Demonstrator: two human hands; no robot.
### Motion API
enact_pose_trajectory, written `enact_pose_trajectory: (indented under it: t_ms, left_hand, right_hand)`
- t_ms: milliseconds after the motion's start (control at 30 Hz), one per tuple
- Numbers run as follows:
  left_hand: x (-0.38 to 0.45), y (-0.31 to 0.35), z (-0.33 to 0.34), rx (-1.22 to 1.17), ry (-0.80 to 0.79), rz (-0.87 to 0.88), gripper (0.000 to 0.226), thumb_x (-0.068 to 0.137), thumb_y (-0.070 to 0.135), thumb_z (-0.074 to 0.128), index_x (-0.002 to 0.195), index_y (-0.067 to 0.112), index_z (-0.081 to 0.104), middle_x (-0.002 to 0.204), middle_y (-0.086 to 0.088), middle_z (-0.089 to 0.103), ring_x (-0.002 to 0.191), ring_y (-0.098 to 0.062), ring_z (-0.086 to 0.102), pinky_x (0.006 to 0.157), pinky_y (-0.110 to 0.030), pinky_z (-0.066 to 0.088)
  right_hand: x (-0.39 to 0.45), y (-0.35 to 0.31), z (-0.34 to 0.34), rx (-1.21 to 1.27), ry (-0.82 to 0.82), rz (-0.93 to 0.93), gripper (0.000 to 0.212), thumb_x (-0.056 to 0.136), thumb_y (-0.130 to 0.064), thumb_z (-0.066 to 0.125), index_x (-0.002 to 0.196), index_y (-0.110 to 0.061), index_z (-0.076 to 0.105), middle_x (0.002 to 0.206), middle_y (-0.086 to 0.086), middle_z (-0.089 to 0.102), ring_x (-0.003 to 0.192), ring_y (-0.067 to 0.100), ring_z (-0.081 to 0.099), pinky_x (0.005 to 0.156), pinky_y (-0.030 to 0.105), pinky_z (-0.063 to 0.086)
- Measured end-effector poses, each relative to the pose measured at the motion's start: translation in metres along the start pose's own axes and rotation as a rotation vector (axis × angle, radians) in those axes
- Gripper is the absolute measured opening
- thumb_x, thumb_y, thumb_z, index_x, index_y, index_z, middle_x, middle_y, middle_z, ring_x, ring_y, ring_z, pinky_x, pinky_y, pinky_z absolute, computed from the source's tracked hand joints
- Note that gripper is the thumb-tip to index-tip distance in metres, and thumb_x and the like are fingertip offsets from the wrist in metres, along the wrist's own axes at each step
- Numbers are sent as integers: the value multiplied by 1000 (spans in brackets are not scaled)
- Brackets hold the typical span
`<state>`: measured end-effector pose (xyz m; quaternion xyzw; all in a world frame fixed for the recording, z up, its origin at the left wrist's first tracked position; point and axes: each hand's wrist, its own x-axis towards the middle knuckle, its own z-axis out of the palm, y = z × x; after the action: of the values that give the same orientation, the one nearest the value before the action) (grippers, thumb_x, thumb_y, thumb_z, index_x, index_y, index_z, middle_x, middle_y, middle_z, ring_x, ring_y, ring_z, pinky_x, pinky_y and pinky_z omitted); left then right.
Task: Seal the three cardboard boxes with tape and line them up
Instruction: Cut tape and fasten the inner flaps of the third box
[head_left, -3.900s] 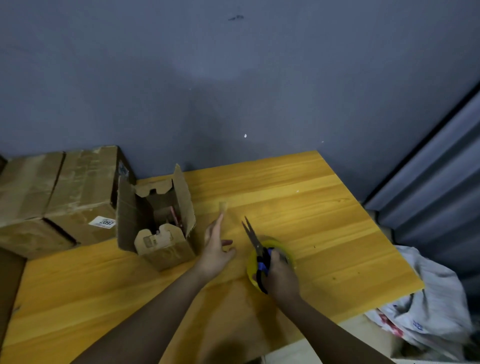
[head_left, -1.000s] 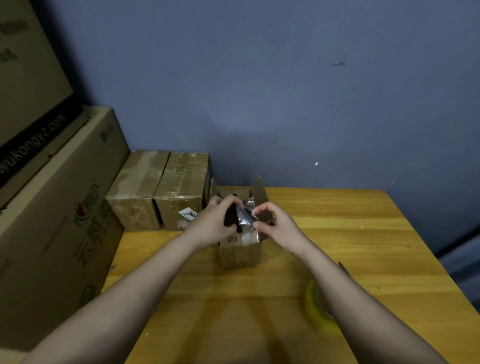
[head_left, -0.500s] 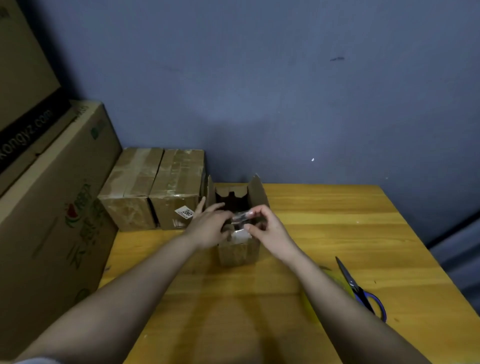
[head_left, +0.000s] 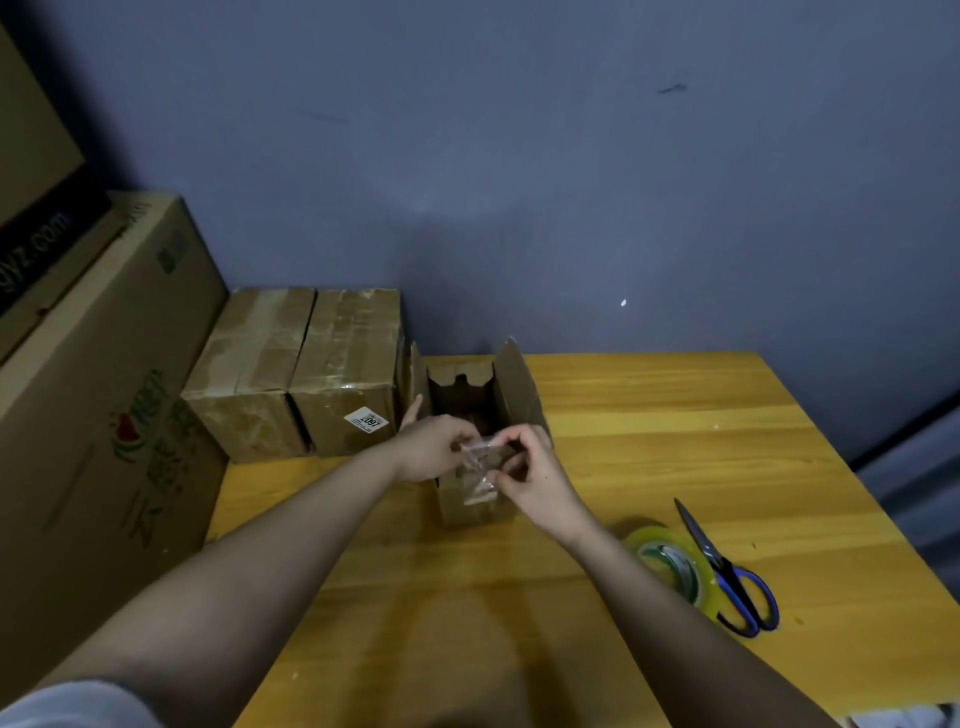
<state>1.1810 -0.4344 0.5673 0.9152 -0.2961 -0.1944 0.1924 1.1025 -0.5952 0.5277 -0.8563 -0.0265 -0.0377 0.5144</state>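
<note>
- Cardboard, brown and worn: an open box (head_left: 470, 467) stands on the wooden surface (head_left: 675, 441) near the wall, its side flaps up.
- Both hands meet over the box's near edge, sharing a strip of clear tape (head_left: 480, 470) that hangs down the front face.
- Left hand (head_left: 434, 452) pinches the strip's upper left end, its fingers curled and one finger pointing out toward the box's left flap.
- Right hand (head_left: 527, 475) pinches the strip's right side between thumb and curled fingers.
- Two taped boxes (head_left: 301, 374) sit side by side just left of the open one, at the surface's back left corner; the nearer carries a white label (head_left: 367, 419).
- A yellowish tape roll (head_left: 670, 564) lies on the surface to the right of the right forearm, with blue-handled scissors (head_left: 727, 571) touching its right side, blades closed.
- Large printed cartons (head_left: 93, 395) stand stacked beyond the surface's left edge.
</note>
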Motion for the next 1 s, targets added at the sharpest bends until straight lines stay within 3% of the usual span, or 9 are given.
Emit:
enact_pose_trajectory:
  t_ms: [100, 233, 500, 800, 1000]
  left_hand:
    - [0, -3, 1, -3, 3, 6, 18, 94, 23, 50, 106, 29, 62, 106, 11, 68, 117, -7, 54, 114, -49, -16]
    - [-2, -3, 5, -39, 36, -15, 32, 95, 22, 51, 126, 27, 49, 120, 10, 65, 124, -4, 50, 113, -42, -17]
    - [-4, -4, 4, -92, 29, 1, 30, 94, 17, 51, 122, 28, 49, 116, 11, 67, 123, -3, 51, 113, -43, -17]
    - [-2, -3, 4, -61, 35, -1, 29, 95, 16, 46, 122, 28, 49, 114, 10, 67, 121, -5, 52, 113, -41, -18]
    - [-3, -4, 4, -55, 22, 0, 35, 93, 14, 50, 125, 25, 47, 117, 9, 65, 123, -7, 51, 113, -41, -17]
  right_hand:
    - [1, 2, 4, -18, 13, 2, 37, 84, 0, 68, 101, -28, 50, 117, 0, 43, 83, 5, 57, 74, 14, 50]
    - [3, 4, 8, -19, 13, 20, 32, 84, -3, 68, 105, -22, 52, 114, -3, 45, 85, 4, 57, 74, 11, 48]
    - [5, 7, 11, -6, 31, 70, 32, 85, -2, 67, 110, -14, 52, 114, 0, 46, 88, 11, 59, 77, 21, 52]
    - [4, 3, 16, -63, 87, 44, 34, 85, 3, 64, 108, -19, 52, 114, -4, 43, 90, 2, 54, 77, 9, 47]
    - [3, 0, 22, -99, 124, 34, 35, 85, 0, 64, 107, -24, 50, 114, -10, 42, 97, 6, 56, 83, 21, 51]
